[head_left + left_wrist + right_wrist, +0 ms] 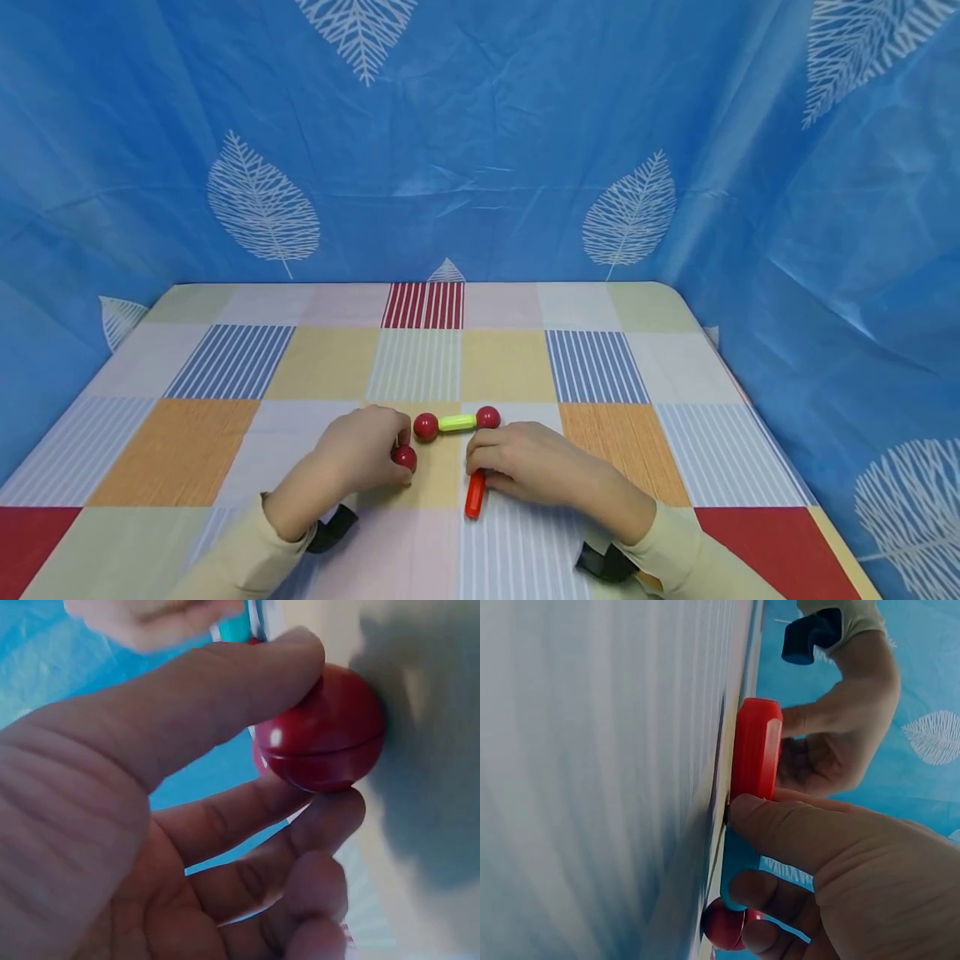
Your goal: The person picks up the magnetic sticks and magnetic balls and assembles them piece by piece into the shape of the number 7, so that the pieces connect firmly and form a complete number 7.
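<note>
In the head view, my left hand [363, 450] pinches a red ball [404, 457] low over the cloth. The left wrist view shows a seam around this ball [330, 739] between thumb and fingertips. My right hand [532, 461] holds a short red rod [475, 495] with bevelled edges, its near end sticking out. Just beyond both hands lies a yellow-green rod [457, 423] with one red ball [426, 427] at its left end and another [488, 417] at its right. A teal rod [739, 862] shows by my right fingers in the right wrist view, beside a red ball [726, 926].
A patchwork-patterned cloth [322, 362] covers the table. Blue sheeting with white leaf prints [480, 150] hangs behind the far edge and along both sides. Black straps [606, 562] sit at my wrists.
</note>
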`<state>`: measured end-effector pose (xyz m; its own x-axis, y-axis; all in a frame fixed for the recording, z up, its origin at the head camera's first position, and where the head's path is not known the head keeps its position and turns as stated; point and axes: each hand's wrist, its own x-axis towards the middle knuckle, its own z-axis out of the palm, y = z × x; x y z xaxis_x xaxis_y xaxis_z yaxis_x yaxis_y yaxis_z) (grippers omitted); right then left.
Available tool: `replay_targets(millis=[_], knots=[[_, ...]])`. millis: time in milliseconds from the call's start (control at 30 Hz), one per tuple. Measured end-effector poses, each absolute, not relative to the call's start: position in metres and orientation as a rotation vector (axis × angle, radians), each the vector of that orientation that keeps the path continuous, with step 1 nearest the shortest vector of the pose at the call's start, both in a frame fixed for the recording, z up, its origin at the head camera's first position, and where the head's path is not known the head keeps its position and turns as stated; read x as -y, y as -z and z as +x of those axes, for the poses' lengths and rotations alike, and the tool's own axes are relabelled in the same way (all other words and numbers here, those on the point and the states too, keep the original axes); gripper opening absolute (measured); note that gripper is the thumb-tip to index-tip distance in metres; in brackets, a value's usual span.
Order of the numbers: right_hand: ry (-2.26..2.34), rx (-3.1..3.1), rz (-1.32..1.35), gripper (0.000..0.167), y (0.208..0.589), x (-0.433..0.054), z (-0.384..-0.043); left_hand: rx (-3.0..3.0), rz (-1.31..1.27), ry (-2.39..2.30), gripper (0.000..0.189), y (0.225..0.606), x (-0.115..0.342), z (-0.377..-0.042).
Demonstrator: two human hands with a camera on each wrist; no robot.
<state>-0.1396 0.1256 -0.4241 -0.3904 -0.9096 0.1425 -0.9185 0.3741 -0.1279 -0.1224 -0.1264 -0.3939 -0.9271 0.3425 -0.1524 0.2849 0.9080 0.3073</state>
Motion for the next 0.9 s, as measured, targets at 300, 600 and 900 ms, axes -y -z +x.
replay_targets(millis=[300,600,900], knots=[[-0.324,2.593,1.624,0.015,0.422,-0.126,-0.144,-2.836,0.705,-0.424,0.029,0.395,0.104,-0.104],[-0.317,2.583,1.596,0.017,0.421,-0.127,-0.146,-2.766,0.854,-0.432,0.025,0.396,0.087,-0.085],[-0.320,2.616,1.592,0.018,0.421,-0.129,-0.144,-2.816,0.899,-0.430,0.033,0.401,0.076,-0.077]])
